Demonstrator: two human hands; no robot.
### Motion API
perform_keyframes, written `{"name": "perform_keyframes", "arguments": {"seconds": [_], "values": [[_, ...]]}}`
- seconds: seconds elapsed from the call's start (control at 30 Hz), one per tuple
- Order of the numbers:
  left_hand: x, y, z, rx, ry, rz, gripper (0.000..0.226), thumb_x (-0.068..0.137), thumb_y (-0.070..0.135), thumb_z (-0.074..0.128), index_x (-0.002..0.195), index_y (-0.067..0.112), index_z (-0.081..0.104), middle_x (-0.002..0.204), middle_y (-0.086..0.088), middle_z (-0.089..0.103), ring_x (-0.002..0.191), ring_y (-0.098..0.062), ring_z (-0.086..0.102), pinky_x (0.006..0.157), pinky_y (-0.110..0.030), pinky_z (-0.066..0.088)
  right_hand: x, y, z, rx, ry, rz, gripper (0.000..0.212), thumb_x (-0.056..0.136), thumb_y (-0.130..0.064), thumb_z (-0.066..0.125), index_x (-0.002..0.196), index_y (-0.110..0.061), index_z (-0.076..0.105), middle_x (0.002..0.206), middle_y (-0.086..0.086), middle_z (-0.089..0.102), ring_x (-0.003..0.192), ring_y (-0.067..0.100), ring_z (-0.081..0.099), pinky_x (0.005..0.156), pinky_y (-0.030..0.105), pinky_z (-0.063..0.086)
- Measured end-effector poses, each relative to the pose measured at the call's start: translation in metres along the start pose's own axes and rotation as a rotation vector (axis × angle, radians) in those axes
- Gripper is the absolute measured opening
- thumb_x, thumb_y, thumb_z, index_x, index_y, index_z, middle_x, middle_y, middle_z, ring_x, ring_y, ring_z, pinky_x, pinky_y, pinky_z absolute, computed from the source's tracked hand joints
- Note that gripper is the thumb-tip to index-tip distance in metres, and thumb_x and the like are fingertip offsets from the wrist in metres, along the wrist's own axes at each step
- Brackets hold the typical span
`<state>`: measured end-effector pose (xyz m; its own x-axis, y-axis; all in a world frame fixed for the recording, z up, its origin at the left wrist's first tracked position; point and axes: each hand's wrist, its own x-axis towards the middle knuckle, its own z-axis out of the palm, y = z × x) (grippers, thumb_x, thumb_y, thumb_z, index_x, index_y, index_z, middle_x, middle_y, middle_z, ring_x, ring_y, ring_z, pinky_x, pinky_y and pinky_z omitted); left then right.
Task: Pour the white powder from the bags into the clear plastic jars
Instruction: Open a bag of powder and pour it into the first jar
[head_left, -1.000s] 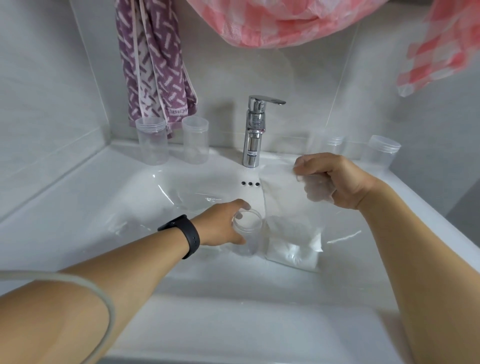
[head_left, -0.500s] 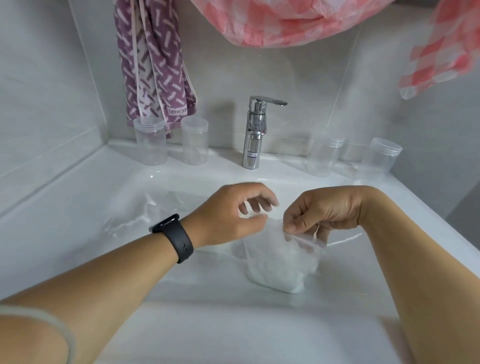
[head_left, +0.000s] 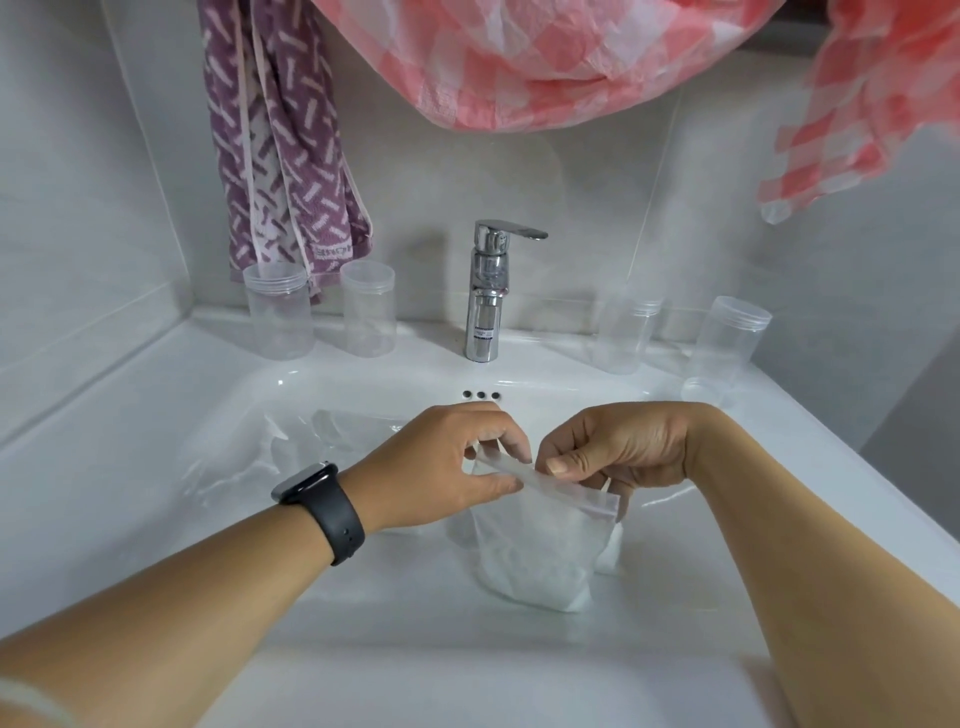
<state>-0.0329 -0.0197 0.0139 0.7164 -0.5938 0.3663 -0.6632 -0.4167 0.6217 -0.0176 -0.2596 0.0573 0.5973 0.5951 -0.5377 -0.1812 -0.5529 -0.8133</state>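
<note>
Both the left hand (head_left: 457, 467) and right hand (head_left: 618, 452) pinch the top edge of the powder bag (head_left: 540, 545), which sits in the sink (head_left: 156, 467). It looks unopened, nothing poured yet. Four jars (head_left: 280, 312) on the rim look empty.

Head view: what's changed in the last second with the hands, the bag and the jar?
The left hand let go of the small jar it held in the basin and now pinches the top edge of the powder bag. The right hand came down toward the person and pinches the same edge; the bag came with it. The four jars on the sink ledge and the tap stayed put.
</note>
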Motion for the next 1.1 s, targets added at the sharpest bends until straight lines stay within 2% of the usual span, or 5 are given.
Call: {"name": "perform_keyframes", "arguments": {"seconds": [0.17, 0.4, 0.67, 0.9, 1.1], "values": [[0.0008, -0.0022, 0.0004, -0.002, 0.011, 0.005, 0.02, 0.084, 0.025, 0.081, 0.099, 0.033, 0.072, 0.096, 0.015, 0.064, 0.095, -0.014, 0.063, 0.081, -0.022, 0.048, 0.0018, -0.0012, 0.0009, 0.008, -0.001, 0.015, 0.017, 0.089, -0.034, 0.067, 0.08, -0.023, 0.076, 0.076, -0.002, 0.066, 0.063, 0.014, 0.066, 0.056, 0.025, 0.057], [-0.0005, -0.0027, 0.0009, -0.02, 0.035, 0.038, 0.019, 0.084, 0.024, 0.081, 0.101, 0.032, 0.077, 0.101, 0.012, 0.066, 0.097, -0.017, 0.063, 0.082, -0.033, 0.049, 0.0032, 0.0009, -0.0026, 0.002, 0.007, 0.009, 0.011, 0.091, -0.029, 0.068, 0.088, -0.019, 0.073, 0.076, -0.002, 0.064, 0.06, 0.013, 0.062, 0.055, 0.025, 0.057], [-0.0018, 0.0011, 0.0007, -0.01, -0.023, -0.009, 0.012, 0.085, 0.024, 0.08, 0.093, 0.031, 0.073, 0.102, 0.013, 0.065, 0.102, -0.014, 0.061, 0.084, -0.024, 0.048, 0.0046, 0.0014, -0.0025, -0.046, 0.005, 0.021, 0.018, 0.1, -0.019, 0.061, 0.09, -0.021, 0.075, 0.075, -0.003, 0.064, 0.058, 0.012, 0.061, 0.053, 0.024, 0.055], [-0.0005, 0.0057, 0.0009, -0.003, -0.074, -0.027, 0.01, 0.089, 0.024, 0.074, 0.087, 0.031, 0.069, 0.104, 0.014, 0.066, 0.107, -0.013, 0.057, 0.085, -0.019, 0.044, 0.0087, 0.0024, -0.0027, -0.094, 0.005, 0.064, 0.009, 0.098, -0.019, 0.064, 0.105, -0.014, 0.069, 0.078, -0.002, 0.065, 0.064, 0.014, 0.061, 0.057, 0.025, 0.056], [-0.0014, 0.0066, 0.0001, 0.041, -0.107, 0.011, 0.016, 0.095, 0.022, 0.068, 0.088, 0.033, 0.059, 0.123, 0.024, 0.054, 0.123, -0.006, 0.042, 0.093, -0.012, 0.038, 0.0068, -0.0028, 0.0031, -0.155, 0.046, 0.144, 0.017, 0.1, -0.019, 0.06, 0.086, -0.019, 0.069, 0.076, -0.004, 0.061, 0.062, 0.012, 0.054, 0.055, 0.024, 0.051]]}}
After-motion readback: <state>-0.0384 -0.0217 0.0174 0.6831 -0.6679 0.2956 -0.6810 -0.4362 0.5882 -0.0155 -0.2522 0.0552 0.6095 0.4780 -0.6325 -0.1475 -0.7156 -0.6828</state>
